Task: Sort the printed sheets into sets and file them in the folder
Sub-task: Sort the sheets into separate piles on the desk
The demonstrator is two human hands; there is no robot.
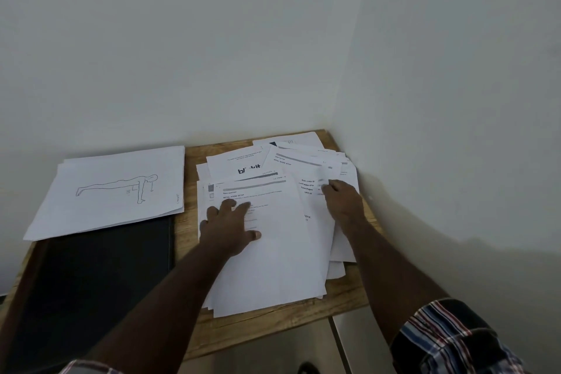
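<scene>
White sheets [273,252] in 2 piles, 1 black folder [91,276], 2 hands flat

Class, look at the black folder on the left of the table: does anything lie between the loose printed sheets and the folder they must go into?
Yes. A stack of sheets, a plank-pose drawing on top, lies across the far end of the closed black folder.

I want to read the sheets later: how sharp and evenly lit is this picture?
Head view: dim, soft light; wide-angle bending at the edges; right hand motion-blurred over the loose sheets; headings legible, body text not; dark folder shows no detail.
</scene>
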